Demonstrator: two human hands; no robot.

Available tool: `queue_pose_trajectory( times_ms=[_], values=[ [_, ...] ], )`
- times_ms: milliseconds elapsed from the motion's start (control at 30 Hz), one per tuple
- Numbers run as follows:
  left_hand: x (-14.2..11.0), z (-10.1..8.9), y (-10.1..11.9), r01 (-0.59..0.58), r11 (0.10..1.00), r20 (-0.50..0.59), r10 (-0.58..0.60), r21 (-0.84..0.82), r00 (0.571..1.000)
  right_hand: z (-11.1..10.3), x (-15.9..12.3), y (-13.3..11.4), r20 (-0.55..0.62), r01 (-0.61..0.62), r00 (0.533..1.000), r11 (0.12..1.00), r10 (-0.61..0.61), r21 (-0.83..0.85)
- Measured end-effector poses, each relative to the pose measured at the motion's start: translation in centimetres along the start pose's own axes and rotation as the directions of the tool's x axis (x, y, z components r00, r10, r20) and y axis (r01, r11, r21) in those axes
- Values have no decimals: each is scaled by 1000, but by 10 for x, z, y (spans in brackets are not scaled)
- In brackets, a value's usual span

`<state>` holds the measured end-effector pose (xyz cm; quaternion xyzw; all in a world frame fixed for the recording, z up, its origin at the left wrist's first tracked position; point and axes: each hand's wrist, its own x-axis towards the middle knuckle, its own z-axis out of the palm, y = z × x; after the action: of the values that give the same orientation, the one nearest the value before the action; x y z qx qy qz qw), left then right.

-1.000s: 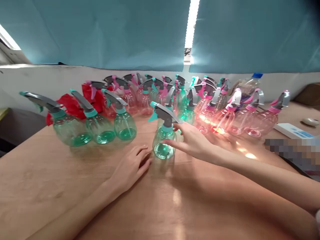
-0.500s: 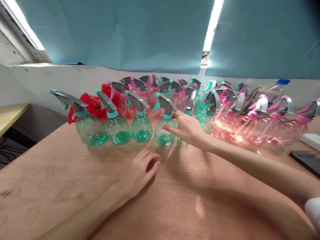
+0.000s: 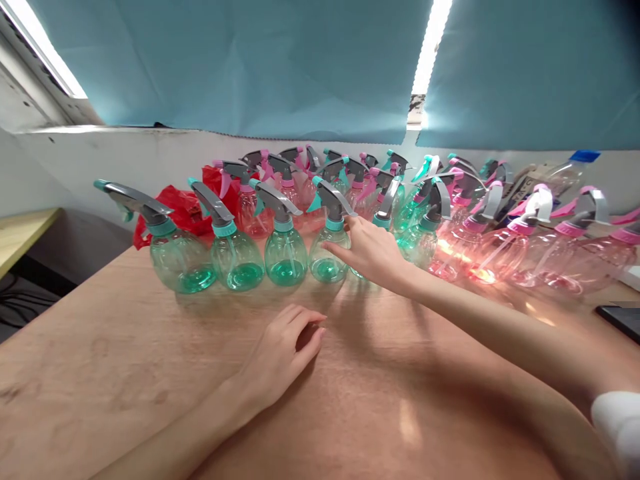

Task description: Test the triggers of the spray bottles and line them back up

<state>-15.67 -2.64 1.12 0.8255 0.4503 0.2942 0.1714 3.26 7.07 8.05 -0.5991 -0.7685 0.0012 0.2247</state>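
My right hand [image 3: 373, 250] is around the upper right side of a green spray bottle [image 3: 327, 257], thumb in front and fingers reaching behind its neck. This bottle has a grey head, a teal trigger and collar, and stands upright on the table. Close by on its left, another green spray bottle [image 3: 286, 257] stands in the same front row, with two more green ones further left. Partly hidden behind my right hand is a green bottle with a grey head [image 3: 386, 200]. My left hand [image 3: 287, 347] rests on the tabletop before the row, fingers loosely bent and thumb apart, holding nothing.
Pink spray bottles [image 3: 500, 257] line the right side, and several pink and green ones crowd the back. A red plastic bag [image 3: 183, 207] lies behind the left bottles. A blue-capped clear bottle [image 3: 565, 175] leans at the far right, above a dark phone-like slab [image 3: 620, 321].
My right hand has pushed the green spray bottle slightly back, away from me, level with its neighbours. My left hand stays on the table. The view has shifted a little.
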Motion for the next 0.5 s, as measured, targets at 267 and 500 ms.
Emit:
queue_pose_trajectory(
  times_ms=[267,500],
  values=[
    [1,-5,2,40,999,46,-41,21,998,-21,-43,32,-163,131,981,978,-105,160],
    [3,-5,2,57,998,30,-58,30,998,-32,-65,83,-195,-2,980,985,36,173]
  ],
)
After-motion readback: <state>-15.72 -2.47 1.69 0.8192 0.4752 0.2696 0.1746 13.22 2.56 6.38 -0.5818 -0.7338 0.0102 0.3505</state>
